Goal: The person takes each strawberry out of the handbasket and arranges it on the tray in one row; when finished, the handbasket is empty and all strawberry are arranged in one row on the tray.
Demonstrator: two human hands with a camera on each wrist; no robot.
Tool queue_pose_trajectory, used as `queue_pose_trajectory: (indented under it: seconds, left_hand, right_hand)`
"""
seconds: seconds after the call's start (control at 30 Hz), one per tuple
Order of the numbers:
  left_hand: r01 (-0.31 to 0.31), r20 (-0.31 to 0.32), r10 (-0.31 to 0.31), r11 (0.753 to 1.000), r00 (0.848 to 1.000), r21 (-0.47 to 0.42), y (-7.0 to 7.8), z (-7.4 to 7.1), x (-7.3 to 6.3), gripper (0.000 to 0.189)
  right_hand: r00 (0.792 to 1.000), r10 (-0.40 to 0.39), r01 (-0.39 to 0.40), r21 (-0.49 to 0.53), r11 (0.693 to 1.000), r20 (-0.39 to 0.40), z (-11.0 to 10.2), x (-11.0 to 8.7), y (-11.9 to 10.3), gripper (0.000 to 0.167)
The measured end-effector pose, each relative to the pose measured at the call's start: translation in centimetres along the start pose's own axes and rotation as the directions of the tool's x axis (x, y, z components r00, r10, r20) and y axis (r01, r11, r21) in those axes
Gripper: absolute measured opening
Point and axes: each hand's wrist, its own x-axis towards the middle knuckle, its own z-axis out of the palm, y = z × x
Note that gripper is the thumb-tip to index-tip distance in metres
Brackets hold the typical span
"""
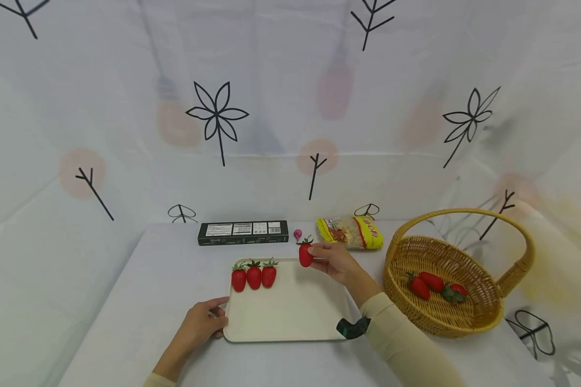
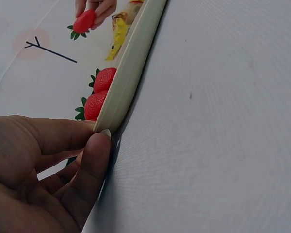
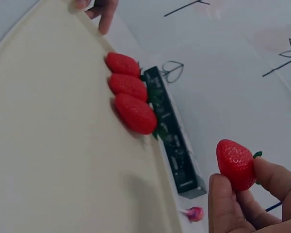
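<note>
My right hand (image 1: 335, 262) pinches a red strawberry (image 3: 235, 164) between thumb and fingers, holding it above the far rim of a cream tray (image 1: 290, 317). Green leaves show at the strawberry's top in the head view. Three more strawberries (image 1: 254, 276) lie side by side in the tray's far left corner, leaves pointing away from me. At the tray's left edge, my left hand (image 1: 202, 324) grips the rim; the left wrist view shows its thumb (image 2: 94, 158) on the outer side of the wall.
A wicker basket (image 1: 501, 293) with a tall handle stands on the right, several strawberries (image 1: 432, 281) inside. Along the back of the table lie a dark box (image 1: 242, 233), a small pink lollipop (image 1: 297, 234) and a yellow food packet (image 1: 351, 232). A patterned white cloth (image 1: 271, 183) hangs behind.
</note>
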Motion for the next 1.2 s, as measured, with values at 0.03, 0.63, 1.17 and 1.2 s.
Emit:
queue_pose_trajectory:
  seconds: [0.03,0.63,1.17,1.2]
  left_hand:
    - [-0.001,0.0,0.001,1.0,1.0,-0.001,0.0,0.0,0.0,0.056]
    - [0.002,0.005,-0.002,1.0,1.0,-0.005,-0.2,0.0,0.0,0.055]
    - [0.006,0.004,-0.006,1.0,1.0,-0.004,-0.2,0.0,0.1,0.055]
    - [0.005,0.004,-0.005,1.0,1.0,-0.003,-0.2,0.0,0.1,0.055]
  right_hand:
    - [1.0,0.009,-0.009,-0.019,1.0,-0.007,0.3,0.2,0.3,0.044]
    - [0.998,-0.048,0.029,-0.385,0.923,-0.039,4.6,2.8,4.9,0.032]
    - [0.994,-0.091,0.047,-0.53,0.847,-0.057,5.7,2.1,4.5,0.023]
    - [0.995,-0.089,0.047,-0.528,0.848,-0.055,5.7,2.1,4.6,0.023]
